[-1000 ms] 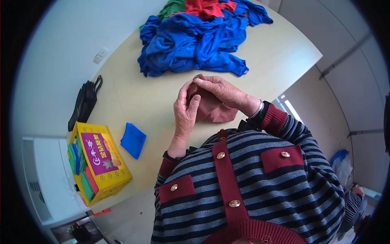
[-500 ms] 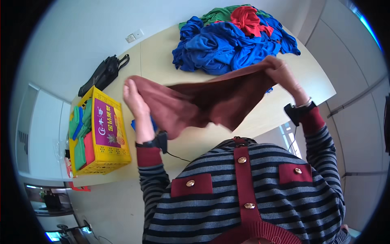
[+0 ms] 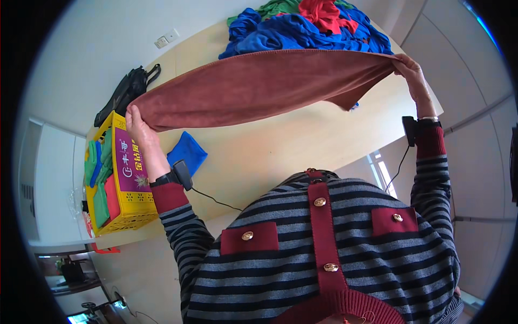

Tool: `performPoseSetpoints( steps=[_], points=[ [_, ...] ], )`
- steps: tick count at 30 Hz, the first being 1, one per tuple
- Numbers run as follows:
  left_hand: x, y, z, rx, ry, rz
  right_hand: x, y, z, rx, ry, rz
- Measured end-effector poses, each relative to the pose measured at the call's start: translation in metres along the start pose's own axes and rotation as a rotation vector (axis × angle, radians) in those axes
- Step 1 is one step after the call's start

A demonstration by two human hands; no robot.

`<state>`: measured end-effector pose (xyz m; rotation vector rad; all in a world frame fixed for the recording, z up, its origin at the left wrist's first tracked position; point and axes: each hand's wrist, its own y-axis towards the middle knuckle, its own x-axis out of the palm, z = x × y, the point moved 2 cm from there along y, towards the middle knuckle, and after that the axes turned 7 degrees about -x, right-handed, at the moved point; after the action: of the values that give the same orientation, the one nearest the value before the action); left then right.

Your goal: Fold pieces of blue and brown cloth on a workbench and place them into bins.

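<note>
A reddish-brown cloth [image 3: 259, 86] is stretched wide above the pale wooden table [image 3: 280, 146]. My left hand [image 3: 141, 132] grips its left corner, close to the yellow crate [image 3: 132, 202]. My right hand [image 3: 411, 73] grips its right corner at the far side, near the pile of blue, red and green cloths [image 3: 307, 27]. The cloth hangs taut between both hands and hides part of the pile. Each wrist carries a small black device with a cable.
A folded blue cloth [image 3: 187, 153] lies on the table beside the yellow crate, which holds folded green, blue and red cloths. A black bag [image 3: 125, 93] lies at the table's far left. A wall socket [image 3: 165, 39] sits behind the table.
My hands went from bunched together on the cloth to far apart. The brown cloth has been opened out and pulled taut between them.
</note>
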<state>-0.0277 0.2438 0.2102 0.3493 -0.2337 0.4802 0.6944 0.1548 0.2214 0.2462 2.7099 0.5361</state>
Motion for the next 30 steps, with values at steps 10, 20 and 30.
performPoseSetpoints(
  steps=[10, 20, 30],
  points=[
    [-0.011, 0.002, -0.040, -0.418, -0.271, -0.237, 0.000, -0.012, 0.044, 0.269, 0.524, 0.087],
    [-0.003, 0.003, -0.187, -0.472, 0.039, -0.060, 0.107, -0.014, 0.145, 0.521, 0.381, 0.040],
    [0.119, -0.121, -0.149, -0.335, 0.200, -0.269, 0.237, -0.037, 0.030, 0.605, 0.587, -0.154]
  ],
)
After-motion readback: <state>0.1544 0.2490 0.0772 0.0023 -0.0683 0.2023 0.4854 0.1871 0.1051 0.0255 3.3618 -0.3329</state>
